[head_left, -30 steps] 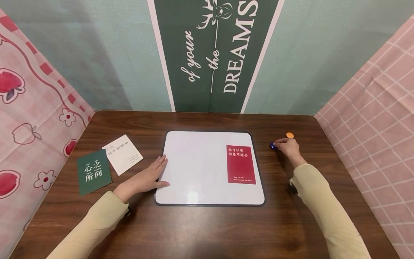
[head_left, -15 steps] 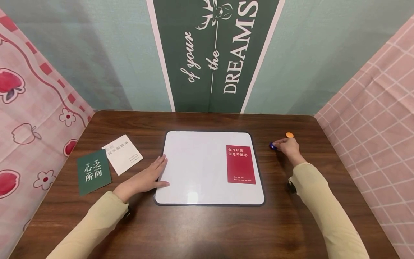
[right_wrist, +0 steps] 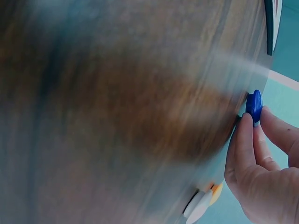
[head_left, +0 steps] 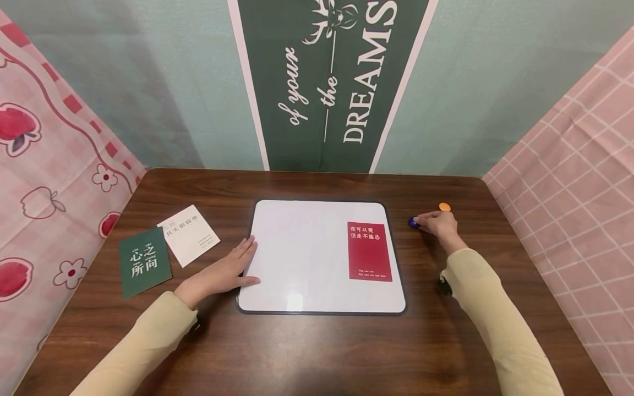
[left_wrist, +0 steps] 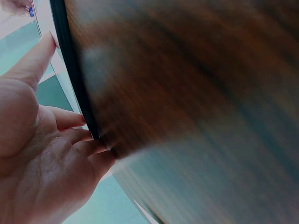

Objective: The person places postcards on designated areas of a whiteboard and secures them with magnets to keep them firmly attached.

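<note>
My left hand (head_left: 225,272) rests with straight fingers on the left edge of the whiteboard (head_left: 297,253); in the left wrist view its fingertips (left_wrist: 81,120) lie along the dark frame. My right hand (head_left: 442,225) is to the right of the board. Between thumb and fingers it pinches a round blue button magnet (right_wrist: 254,105), close over the table, and the same blue magnet (head_left: 413,222) peeks out at the fingertips in the head view. On the board's right side lies a red card (head_left: 369,252) with white lettering.
Behind the right hand lies an orange magnet (head_left: 444,207). The right wrist view adds a white magnet (right_wrist: 198,207) beside it, hidden in the head view. Left of the board, a green card (head_left: 145,263) overlaps a white card (head_left: 188,236). Cloth hangings surround the wooden table (head_left: 317,352).
My right hand has shifted slightly left toward the board with the blue magnet in its fingers. The left hand stays on the board's edge.
</note>
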`<move>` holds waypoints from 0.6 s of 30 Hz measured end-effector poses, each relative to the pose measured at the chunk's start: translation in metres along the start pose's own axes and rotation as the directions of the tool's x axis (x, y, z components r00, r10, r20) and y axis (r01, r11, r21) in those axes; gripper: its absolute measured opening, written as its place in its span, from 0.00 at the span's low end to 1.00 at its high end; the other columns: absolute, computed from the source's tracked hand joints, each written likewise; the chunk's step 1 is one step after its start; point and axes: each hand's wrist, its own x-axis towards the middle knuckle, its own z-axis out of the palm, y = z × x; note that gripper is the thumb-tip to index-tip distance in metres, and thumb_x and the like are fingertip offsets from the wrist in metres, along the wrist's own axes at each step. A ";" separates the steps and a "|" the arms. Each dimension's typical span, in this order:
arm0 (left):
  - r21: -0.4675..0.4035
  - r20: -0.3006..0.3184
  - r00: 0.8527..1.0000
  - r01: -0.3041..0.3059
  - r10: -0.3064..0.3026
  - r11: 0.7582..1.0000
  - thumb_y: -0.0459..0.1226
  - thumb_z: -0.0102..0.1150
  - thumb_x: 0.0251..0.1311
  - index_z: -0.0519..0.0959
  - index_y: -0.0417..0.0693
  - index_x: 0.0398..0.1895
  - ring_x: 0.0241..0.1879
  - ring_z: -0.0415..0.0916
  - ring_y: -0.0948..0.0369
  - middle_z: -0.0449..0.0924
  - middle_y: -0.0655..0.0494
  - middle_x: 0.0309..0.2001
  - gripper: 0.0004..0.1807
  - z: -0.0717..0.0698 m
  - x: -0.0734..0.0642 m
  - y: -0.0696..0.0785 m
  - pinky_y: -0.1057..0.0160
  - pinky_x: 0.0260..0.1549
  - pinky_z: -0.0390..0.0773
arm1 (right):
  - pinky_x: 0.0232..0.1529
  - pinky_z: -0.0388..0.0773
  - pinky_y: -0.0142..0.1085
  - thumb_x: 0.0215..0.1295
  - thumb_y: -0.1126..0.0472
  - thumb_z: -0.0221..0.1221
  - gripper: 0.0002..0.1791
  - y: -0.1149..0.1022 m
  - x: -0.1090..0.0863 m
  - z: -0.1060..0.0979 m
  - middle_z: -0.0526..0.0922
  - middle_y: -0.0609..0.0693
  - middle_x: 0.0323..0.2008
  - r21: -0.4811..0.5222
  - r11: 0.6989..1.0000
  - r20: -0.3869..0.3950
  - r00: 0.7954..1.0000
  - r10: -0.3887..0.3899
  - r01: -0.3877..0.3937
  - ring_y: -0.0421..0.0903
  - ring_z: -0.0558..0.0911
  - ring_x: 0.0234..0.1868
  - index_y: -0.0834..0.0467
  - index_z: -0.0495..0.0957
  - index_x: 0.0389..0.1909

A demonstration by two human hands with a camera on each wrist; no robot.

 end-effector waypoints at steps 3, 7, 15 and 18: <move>-0.004 0.000 1.000 -0.003 0.003 1.000 0.49 0.57 0.57 0.47 0.30 0.67 0.68 0.38 0.42 0.39 0.36 0.70 0.46 0.000 0.000 0.001 0.45 0.62 0.51 | 0.46 0.75 0.37 0.61 0.57 0.58 0.22 -0.001 -0.001 0.001 0.78 0.61 0.45 0.010 1.000 0.014 1.000 0.012 -0.012 0.36 0.81 0.29 0.69 0.75 0.49; -0.013 0.006 1.000 -0.001 0.001 1.000 0.49 0.57 0.57 0.47 0.30 0.68 0.68 0.38 0.43 0.39 0.37 0.70 0.46 0.001 0.000 0.000 0.46 0.63 0.50 | 0.46 0.75 0.37 0.61 0.58 0.58 0.22 -0.003 -0.002 0.004 0.79 0.61 0.45 0.043 0.999 0.038 0.999 0.004 -0.006 0.37 0.82 0.31 0.70 0.74 0.50; -0.025 -0.013 1.000 -0.019 0.018 1.000 0.50 0.56 0.57 0.47 0.29 0.67 0.68 0.38 0.42 0.39 0.36 0.70 0.47 0.000 -0.001 -0.001 0.45 0.62 0.50 | 0.49 0.74 0.37 0.62 0.55 0.56 0.23 -0.009 -0.003 0.010 0.74 0.64 0.51 0.019 1.000 0.068 0.998 0.013 -0.014 0.40 0.80 0.35 0.68 0.72 0.52; -0.033 -0.033 0.999 -0.040 0.039 0.999 0.52 0.55 0.57 0.48 0.28 0.67 0.68 0.39 0.42 0.40 0.34 0.69 0.47 0.000 -0.002 -0.001 0.45 0.63 0.50 | 0.50 0.73 0.38 0.63 0.55 0.56 0.23 -0.012 -0.002 0.012 0.73 0.65 0.52 0.014 1.000 0.072 0.997 0.012 -0.013 0.43 0.80 0.37 0.68 0.72 0.53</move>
